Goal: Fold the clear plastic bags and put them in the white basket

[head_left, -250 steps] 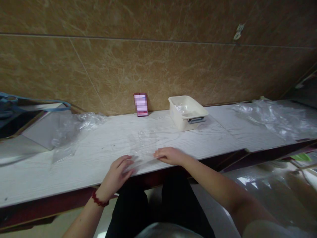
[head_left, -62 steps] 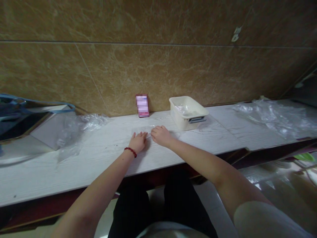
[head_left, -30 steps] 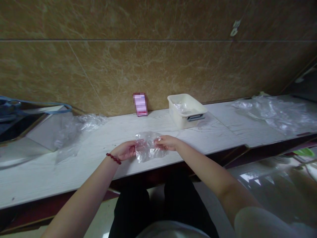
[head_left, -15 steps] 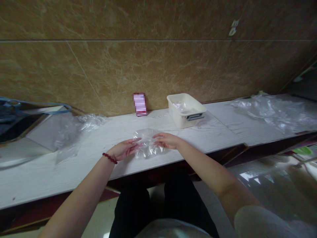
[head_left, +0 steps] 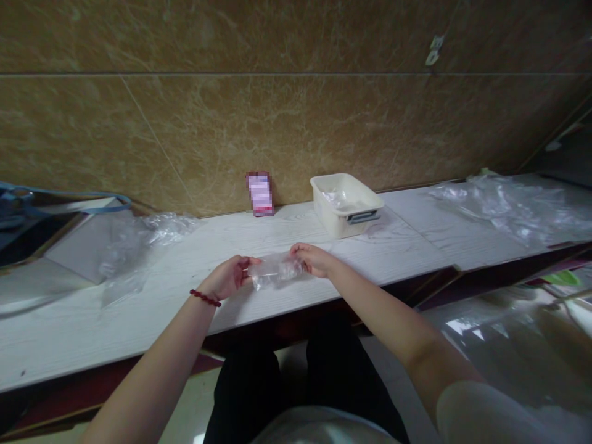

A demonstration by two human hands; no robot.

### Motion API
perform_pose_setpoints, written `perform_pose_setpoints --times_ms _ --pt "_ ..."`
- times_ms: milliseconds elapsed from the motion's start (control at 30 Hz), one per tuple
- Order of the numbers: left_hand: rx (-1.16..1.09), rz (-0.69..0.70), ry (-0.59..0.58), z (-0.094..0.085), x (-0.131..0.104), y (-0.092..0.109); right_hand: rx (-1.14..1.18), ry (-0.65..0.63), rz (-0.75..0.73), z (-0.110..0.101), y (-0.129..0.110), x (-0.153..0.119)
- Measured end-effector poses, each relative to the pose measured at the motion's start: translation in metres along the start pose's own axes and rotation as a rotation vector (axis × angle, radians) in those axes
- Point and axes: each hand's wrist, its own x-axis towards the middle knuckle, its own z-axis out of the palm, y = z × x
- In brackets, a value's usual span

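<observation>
Between my two hands is a clear plastic bag (head_left: 276,270), held just over the white wood-grain tabletop (head_left: 222,237). My left hand (head_left: 231,276), with a red bead bracelet on its wrist, grips the bag's left end between thumb and fingers. At the other end, my right hand (head_left: 313,260) has its fingers closed on the bag. The plastic looks folded into a narrow strip with a crumpled lower edge. Whether anything lies inside it I cannot tell.
A cream plastic bin (head_left: 345,225) with a grey handle holds clear plastic. A phone (head_left: 261,194) leans on the tiled wall. Clear bags (head_left: 504,206) are heaped at right, more crumpled plastic (head_left: 169,228) at left beside a white box (head_left: 86,246). The table's front edge is near my legs.
The bag was spread wider and taller between my hands; now it is folded to a narrower strip. Both hands have stayed in nearly the same place.
</observation>
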Motion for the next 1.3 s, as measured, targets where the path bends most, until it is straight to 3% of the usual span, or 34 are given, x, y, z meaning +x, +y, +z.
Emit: perform_pose_setpoints --times_ms 133,400,700,900,1133,1300 --pt "0.093 0.132 0.126 0.011 -0.002 -0.002 0.061 0.048 -0.014 0.003 0.003 -0.002" --pt "0.219 0.261 0.212 0.021 -0.006 -0.003 0.124 0.148 -0.151 0.006 0.015 -0.013" --pt "0.283 0.309 0.154 0.015 -0.007 -0.006 -0.020 0.152 -0.129 0.007 0.026 -0.009" --pt "0.377 0.309 0.102 0.014 -0.014 -0.003 -0.120 0.207 -0.215 0.003 0.029 -0.007" --pt "0.319 0.298 0.033 0.017 -0.019 -0.003 -0.064 0.215 -0.282 0.008 0.025 -0.019" --pt "0.282 0.253 -0.006 0.019 -0.025 0.000 -0.120 0.058 -0.229 0.007 0.021 -0.027"
